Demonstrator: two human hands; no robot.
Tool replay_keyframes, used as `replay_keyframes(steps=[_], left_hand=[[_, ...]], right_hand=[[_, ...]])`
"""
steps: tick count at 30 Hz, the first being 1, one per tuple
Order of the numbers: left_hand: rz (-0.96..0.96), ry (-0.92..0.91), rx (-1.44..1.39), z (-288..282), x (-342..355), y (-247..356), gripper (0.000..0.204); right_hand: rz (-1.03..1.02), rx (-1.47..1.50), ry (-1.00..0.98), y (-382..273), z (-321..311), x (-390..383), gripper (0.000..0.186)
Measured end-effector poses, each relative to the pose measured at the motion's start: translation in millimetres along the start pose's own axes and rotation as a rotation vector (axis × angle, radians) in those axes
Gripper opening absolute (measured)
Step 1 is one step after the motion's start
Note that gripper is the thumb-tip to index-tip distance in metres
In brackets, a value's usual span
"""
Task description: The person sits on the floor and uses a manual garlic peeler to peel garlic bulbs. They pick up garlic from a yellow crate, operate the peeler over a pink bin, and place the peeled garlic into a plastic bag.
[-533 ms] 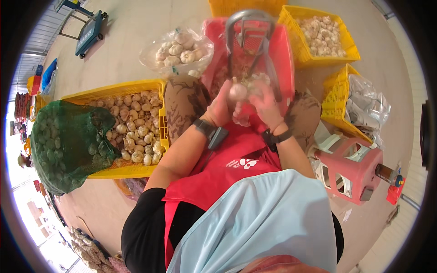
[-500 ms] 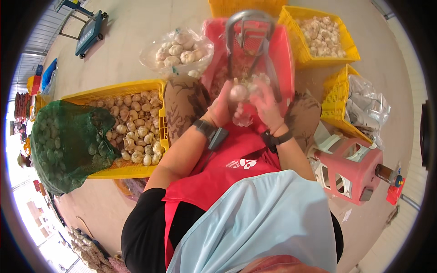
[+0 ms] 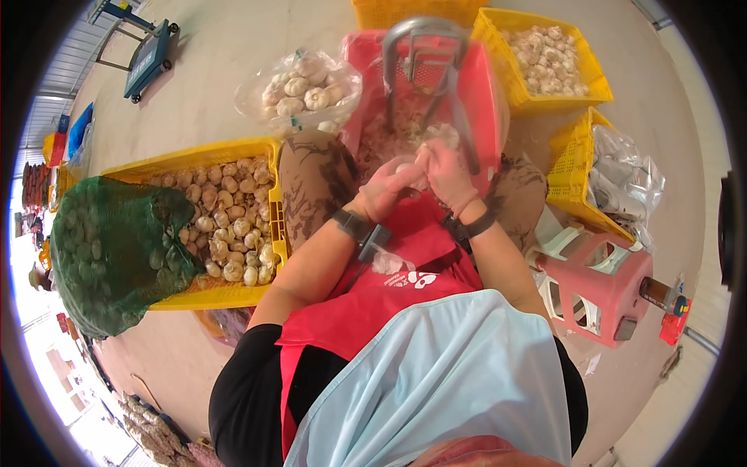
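Nearest the camera, a pale blue cloth (image 3: 443,373) and a red apron (image 3: 389,296) covered the seated person's front. Above the lap, the left hand (image 3: 387,189) and the right hand (image 3: 447,173), both in pink gloves, met over a white garlic bulb (image 3: 410,168); the fingers of both were curled and pinching it from either side. The bulb sat just below the grey metal blade frame (image 3: 424,54) mounted over the red plastic crate (image 3: 475,86). Risk, as judged: fingers this close to the frame could be nicked if the bulb slipped, and loose skins could reduce grip. To the left stood a yellow plastic crate of garlic bulbs (image 3: 222,218) and a green mesh sack (image 3: 109,249); beyond lay a clear bag of bulbs (image 3: 303,89).
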State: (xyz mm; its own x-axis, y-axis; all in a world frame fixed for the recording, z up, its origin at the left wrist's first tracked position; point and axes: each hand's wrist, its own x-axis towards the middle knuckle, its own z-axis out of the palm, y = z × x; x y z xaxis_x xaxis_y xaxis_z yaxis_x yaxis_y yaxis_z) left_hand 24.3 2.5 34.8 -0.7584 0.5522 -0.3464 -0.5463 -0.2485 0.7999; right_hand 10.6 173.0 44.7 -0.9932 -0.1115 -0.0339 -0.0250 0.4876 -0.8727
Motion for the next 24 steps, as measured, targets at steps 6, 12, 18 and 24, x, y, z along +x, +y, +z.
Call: replay_keyframes(steps=[6, 12, 18, 24], left_hand=[[0.107, 0.04, -0.163, -10.4, 14.5, 3.6, 0.044], [-0.008, 0.035, -0.232, -3.0, 34.2, 34.1, 0.062], [0.156, 0.169, 0.168, 3.7, 50.7, 46.1, 0.064], [0.556, 0.123, 0.645, -16.1, 70.3, 38.1, 0.049]], right_hand=[[-0.572, -0.567, 0.582, -37.1, -42.7, -2.3, 0.041], [-0.113, -0.101, 0.031, -6.3, -65.5, 1.5, 0.048], [0.043, -0.111, -0.172, -52.3, -89.4, -4.6, 0.04], [-0.184, -0.215, 0.107, 16.2, -48.1, 18.1, 0.05]])
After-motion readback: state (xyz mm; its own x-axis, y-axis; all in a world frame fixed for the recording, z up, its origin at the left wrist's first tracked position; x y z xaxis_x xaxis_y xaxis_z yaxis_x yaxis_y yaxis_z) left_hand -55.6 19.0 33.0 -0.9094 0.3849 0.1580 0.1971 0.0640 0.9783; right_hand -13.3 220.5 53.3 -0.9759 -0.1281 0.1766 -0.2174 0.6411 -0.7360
